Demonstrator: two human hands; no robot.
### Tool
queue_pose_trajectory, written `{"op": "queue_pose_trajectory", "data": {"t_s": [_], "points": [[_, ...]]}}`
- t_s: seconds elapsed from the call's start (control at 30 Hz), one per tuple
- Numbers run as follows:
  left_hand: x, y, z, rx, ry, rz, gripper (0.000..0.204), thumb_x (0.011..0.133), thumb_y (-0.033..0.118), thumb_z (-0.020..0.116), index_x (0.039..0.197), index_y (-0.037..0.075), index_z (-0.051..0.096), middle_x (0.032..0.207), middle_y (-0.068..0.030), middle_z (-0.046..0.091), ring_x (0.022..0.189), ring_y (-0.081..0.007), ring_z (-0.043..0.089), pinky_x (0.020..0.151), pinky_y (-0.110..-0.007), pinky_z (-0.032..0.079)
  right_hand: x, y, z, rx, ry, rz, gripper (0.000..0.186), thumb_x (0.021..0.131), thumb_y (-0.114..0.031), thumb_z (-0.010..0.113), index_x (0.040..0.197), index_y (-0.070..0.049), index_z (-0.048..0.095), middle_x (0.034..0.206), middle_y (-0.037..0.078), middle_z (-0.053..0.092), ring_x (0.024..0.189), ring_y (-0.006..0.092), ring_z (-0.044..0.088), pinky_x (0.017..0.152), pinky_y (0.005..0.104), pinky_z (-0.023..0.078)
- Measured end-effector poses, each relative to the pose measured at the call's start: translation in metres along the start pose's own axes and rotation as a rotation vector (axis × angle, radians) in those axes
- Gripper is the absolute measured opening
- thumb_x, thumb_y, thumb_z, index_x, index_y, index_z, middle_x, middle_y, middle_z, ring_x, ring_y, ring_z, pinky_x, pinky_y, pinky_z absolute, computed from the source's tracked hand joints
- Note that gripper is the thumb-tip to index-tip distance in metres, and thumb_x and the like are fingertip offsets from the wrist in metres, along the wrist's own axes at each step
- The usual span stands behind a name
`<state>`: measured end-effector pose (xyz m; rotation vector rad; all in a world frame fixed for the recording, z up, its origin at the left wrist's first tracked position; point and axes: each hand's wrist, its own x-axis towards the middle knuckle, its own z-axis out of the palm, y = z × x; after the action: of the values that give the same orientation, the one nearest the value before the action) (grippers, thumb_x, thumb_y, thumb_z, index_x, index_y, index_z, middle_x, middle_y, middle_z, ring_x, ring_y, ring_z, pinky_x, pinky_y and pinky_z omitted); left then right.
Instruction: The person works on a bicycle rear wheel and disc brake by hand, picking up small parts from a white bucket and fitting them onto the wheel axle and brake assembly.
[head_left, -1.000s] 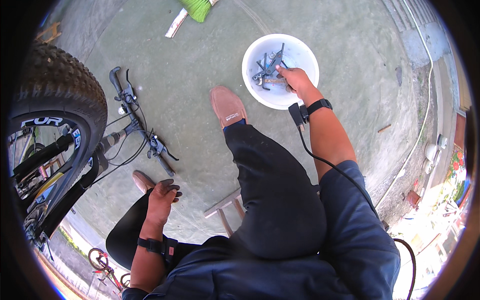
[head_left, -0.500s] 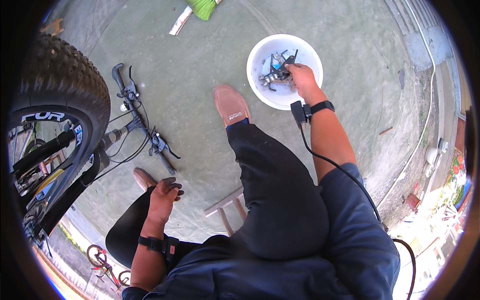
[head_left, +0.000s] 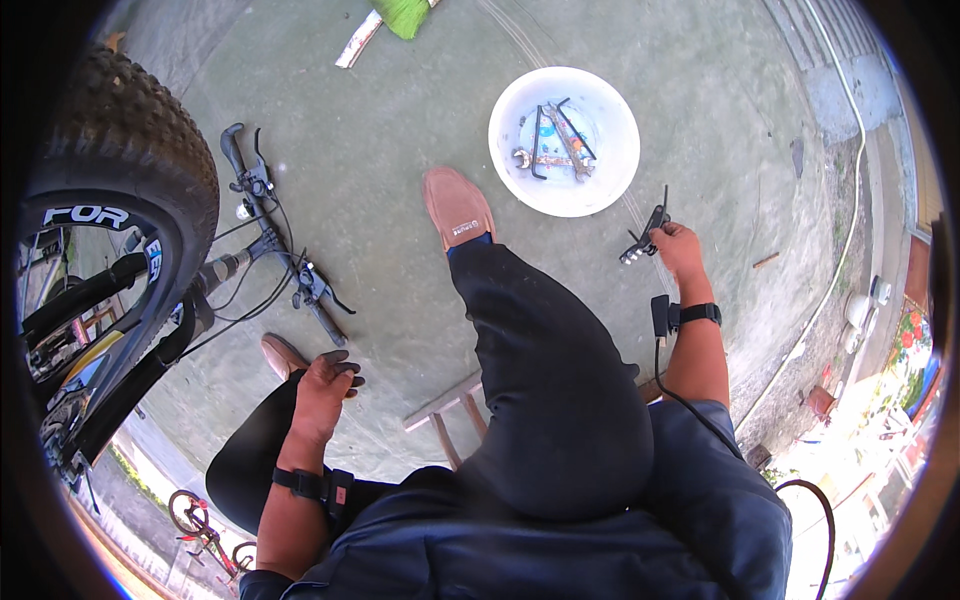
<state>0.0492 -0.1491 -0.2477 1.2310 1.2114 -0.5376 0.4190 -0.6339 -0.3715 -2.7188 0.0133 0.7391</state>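
I am gripping a small black tool (head_left: 645, 232) in my closed right hand (head_left: 680, 250), just clear of the white tub (head_left: 610, 170) where wrenches are lying unpicked, while my left hand (head_left: 322, 385) is resting empty on my knee.

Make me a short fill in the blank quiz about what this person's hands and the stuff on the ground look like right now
1. The right hand holds a set of hex keys beside the round ____ bowl.
2. The left hand rests on the person's left ____.
3. Inside the bowl lie several metal ____.
4. The bicycle handlebar lies on the person's ____ side.

Missing words: white; knee; tools; left
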Motion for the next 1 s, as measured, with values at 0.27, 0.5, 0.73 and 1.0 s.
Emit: {"op": "queue_pose_trajectory", "data": {"t_s": [0.27,0.5,0.73,1.0], "points": [[0.0,0.003,0.003,0.021,0.002,-0.007,0.042,0.09,0.006,0.054,0.13,-0.003,0.046,0.109,-0.0154,0.063,0.085,-0.0189,0.065,0.068,-0.026,0.05,0.0,-0.135,0.006,-0.153,-0.008,-0.089,0.031,0.085,-0.036,0.063,0.099,-0.011,0.07,0.097,0.016,0.069,0.094,0.0344,0.065,0.08,0.0427,0.052],[-0.002,0.002,0.001,0.004,0.012,-0.004,0.042,0.09,0.006,0.054,0.13,-0.003,0.046,0.109,-0.015,0.063,0.086,-0.019,0.065,0.069,-0.027,0.05,0.052,-0.205,0.052,-0.327,-0.204,-0.256,0.043,0.081,-0.043,0.068,0.107,-0.009,0.066,0.101,0.014,0.07,0.099,0.0303,0.066,0.083,0.0418,0.051],[-0.002,0.0,0.001,0.011,0.014,-0.009,0.041,0.091,0.006,0.054,0.13,-0.002,0.047,0.109,-0.0146,0.064,0.087,-0.0197,0.066,0.072,-0.028,0.05,0.059,-0.216,0.071,-0.437,-0.185,-0.177,0.04,0.081,-0.034,0.068,0.11,-0.008,0.062,0.11,0.013,0.068,0.103,0.0292,0.065,0.086,0.041,0.052],[0.0,-0.001,-0.002,0.007,0.018,-0.002,0.04,0.091,0.006,0.054,0.13,-0.003,0.047,0.109,-0.0143,0.064,0.087,-0.0194,0.065,0.072,-0.028,0.05,0.058,-0.209,0.035,-0.325,-0.071,-0.294,0.027,0.082,-0.026,0.065,0.103,-0.009,0.065,0.099,0.014,0.07,0.092,0.0323,0.067,0.078,0.0431,0.053]]}}
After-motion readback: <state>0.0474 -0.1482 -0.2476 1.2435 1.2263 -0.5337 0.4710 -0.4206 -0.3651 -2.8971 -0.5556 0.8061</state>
